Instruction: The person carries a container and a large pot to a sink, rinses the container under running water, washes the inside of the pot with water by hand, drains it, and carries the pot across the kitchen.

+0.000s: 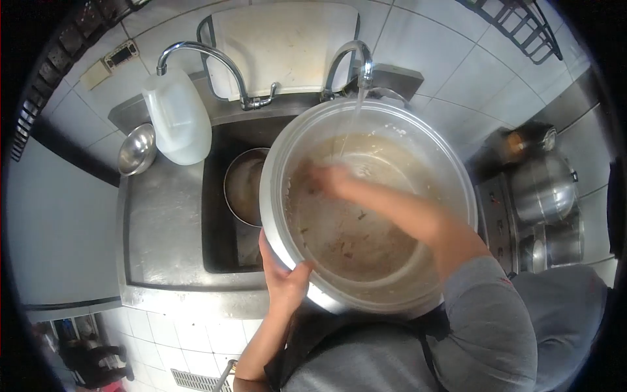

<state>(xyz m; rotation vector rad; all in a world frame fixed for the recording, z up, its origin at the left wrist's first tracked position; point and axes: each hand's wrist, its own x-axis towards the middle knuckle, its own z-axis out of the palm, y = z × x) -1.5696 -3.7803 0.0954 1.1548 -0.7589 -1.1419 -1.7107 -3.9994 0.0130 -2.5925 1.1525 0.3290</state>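
A large, wide metal pot (272, 202) tilts towards me over the sink, with cloudy brownish water (366, 235) and dark bits in it. My left hand (285, 282) grips the pot's near left rim, thumb on top and fingers going down the outer side. Inside the pot, my right hand (330, 181) is at the left part of the water, smeared by motion, so its fingers cannot be made out. From the right-hand faucet (364, 62) a stream of water runs into the pot.
A round metal pan (243, 186) sits in the sink (219, 245), left of the pot. A second faucet (222, 59), a white plastic jug (179, 124) and a metal bowl (138, 150) stand at the back left. A lidded pot (542, 186) is at the right.
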